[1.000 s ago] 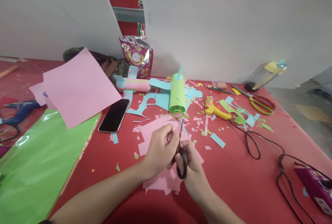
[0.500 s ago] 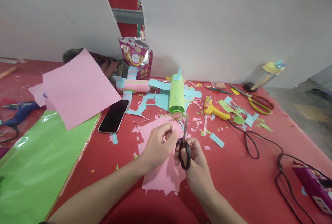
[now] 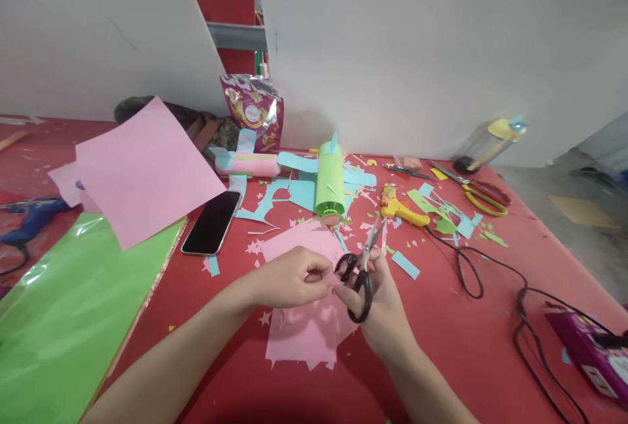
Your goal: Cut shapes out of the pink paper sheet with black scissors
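Observation:
Between the fingertips of my left hand (image 3: 297, 278) is a small piece of pink paper (image 3: 332, 280). My right hand (image 3: 385, 303) carries black-handled scissors (image 3: 366, 273), their blades slightly apart and pointing up and away. The right thumb reaches toward the pink piece, close to the left fingertips; whether it touches is unclear. Beneath both hands lie cut pink sheets (image 3: 301, 339) with jagged edges. A small pink star (image 3: 265, 317) rests beside them. Just beyond stands a green paper-covered tube (image 3: 330, 178) with light blue wings, next to a pink tube (image 3: 255, 164) with blue spotted wings.
A phone (image 3: 210, 222), a large pink sheet (image 3: 147, 172) and green sheets (image 3: 73, 306) lie left. On the right are a yellow glue gun (image 3: 405, 211), its cord, larger scissors (image 3: 483, 195), a bottle (image 3: 485, 146) and a purple power strip (image 3: 583, 352). A snack bag (image 3: 255, 110) stands behind.
The scissors have tilted to the right and their blades have parted. My hands have come closer together, and a small pink paper piece now shows at the left fingertips. The view has shifted slightly.

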The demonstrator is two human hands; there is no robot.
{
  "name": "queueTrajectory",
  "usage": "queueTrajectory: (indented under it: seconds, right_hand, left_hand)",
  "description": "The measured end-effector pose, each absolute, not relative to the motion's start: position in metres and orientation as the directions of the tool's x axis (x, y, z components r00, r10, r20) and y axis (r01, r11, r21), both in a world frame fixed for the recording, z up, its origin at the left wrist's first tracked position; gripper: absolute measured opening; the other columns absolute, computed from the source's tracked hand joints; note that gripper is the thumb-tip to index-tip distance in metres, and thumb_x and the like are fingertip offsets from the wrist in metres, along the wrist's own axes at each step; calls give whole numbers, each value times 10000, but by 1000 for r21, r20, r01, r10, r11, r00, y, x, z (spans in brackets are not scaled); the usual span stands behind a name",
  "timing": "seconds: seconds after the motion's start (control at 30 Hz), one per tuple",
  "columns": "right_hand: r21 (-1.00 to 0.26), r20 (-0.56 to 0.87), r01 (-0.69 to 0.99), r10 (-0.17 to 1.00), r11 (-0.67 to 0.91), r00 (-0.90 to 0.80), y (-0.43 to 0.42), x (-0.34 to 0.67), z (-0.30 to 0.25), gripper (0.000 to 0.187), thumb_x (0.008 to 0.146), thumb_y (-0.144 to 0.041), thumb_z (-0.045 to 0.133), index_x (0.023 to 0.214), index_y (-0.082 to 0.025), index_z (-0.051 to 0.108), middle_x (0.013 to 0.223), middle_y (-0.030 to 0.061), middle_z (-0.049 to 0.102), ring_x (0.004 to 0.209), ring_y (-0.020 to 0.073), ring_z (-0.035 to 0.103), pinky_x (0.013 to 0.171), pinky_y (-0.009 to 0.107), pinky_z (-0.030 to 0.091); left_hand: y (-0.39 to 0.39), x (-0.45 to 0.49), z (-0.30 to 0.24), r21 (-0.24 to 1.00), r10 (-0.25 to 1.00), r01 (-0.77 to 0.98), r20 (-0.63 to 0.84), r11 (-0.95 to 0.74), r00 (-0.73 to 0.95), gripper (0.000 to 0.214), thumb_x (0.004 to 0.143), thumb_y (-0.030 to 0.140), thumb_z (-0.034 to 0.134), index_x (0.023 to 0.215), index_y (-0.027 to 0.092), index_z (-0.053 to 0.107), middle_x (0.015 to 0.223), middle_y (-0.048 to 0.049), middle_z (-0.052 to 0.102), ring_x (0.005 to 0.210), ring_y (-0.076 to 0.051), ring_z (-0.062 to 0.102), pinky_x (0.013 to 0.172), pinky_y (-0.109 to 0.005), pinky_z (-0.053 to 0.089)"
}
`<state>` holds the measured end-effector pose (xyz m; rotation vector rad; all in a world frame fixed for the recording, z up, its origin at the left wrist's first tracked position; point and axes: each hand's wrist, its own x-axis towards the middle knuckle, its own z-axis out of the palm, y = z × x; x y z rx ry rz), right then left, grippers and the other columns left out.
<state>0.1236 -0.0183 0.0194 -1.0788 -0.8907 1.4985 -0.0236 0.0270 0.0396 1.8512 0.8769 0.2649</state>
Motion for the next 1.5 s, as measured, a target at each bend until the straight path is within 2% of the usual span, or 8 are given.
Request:
queueTrajectory:
  seconds: [0.2, 0.37, 0.53, 0.77, 1.0, 1.13, 1.27, 1.5]
  right_hand:
    - [-930, -187, -293, 972, -221, -141, -19, 122, 18, 374, 579, -169, 692, 720, -225, 349, 682, -67, 457, 557, 67, 447, 478, 168, 350]
    - [-936, -179, -310, 984, -168, 8, -17, 123, 15, 353, 591, -167, 676, 723, -227, 354, 698, -60, 483, 541, 66, 451, 465, 167, 361]
    - [-933, -198, -330, 971, -144, 135, -16, 124, 14, 359, 580, -166, 685, 746, -230, 374, 692, -54, 485, 539, 70, 443, 438, 154, 346]
    - [-916, -186, -385, 970, -115, 154, -17, 124, 15, 344, 589, -162, 682, 741, -232, 381, 712, -50, 478, 563, 69, 445, 484, 168, 365]
    - [-915, -213, -379, 965, -140, 156, -16, 124, 14, 335, 598, -150, 661, 751, -238, 376, 719, -47, 481, 558, 80, 445, 452, 179, 349]
    - [-916, -232, -353, 970, -192, 73, -15, 125, 15, 336, 603, -128, 651, 732, -232, 359, 686, -59, 470, 561, 77, 446, 478, 180, 349]
    - [-910, -255, -309, 961, -276, -107, -14, 129, 12, 342, 604, -164, 665, 705, -224, 344, 624, -73, 452, 512, 71, 411, 483, 193, 328]
    - [-903, -153, -326, 917, -281, -368, -14, 138, 4, 312, 667, -404, 619, 737, -222, 374, 664, -37, 445, 583, 114, 444, 590, 263, 347]
  left_hand:
    - [30, -27, 37, 874, 581, 407, -192, -265, 791, 260, 679, 126, 413, 497, 161, 231, 482, 61, 226, 455, -57, 209, 430, -205, 195]
    - [32, -24, 40, 890, 666, 422, -209, -174, 716, 183, 743, 194, 394, 567, 149, 418, 545, 45, 380, 524, -72, 345, 497, -188, 282]
    - [31, -19, 40, 907, 720, 400, -193, -128, 667, 180, 747, 175, 387, 571, 149, 417, 557, 49, 379, 543, -73, 357, 514, -180, 299]
    - [22, -8, 32, 921, 761, 361, -128, -147, 636, 294, 817, 286, 342, 598, 142, 476, 583, 21, 462, 584, -93, 434, 566, -204, 350]
    - [22, -7, 31, 904, 807, 387, -86, -184, 584, 282, 791, 234, 375, 535, 141, 444, 523, 30, 443, 532, -83, 420, 534, -197, 336]
    - [28, -13, 35, 894, 829, 402, -66, -198, 556, 271, 779, 203, 366, 517, 145, 404, 515, 37, 415, 522, -79, 391, 514, -198, 312]
    - [34, -22, 38, 905, 886, 395, -46, -159, 462, 267, 772, 202, 367, 510, 148, 369, 515, 43, 382, 520, -75, 368, 505, -196, 299]
    - [36, -31, 40, 938, 937, 332, -20, -103, 348, 253, 786, 253, 369, 561, 147, 416, 537, 43, 386, 522, -75, 356, 510, -202, 300]
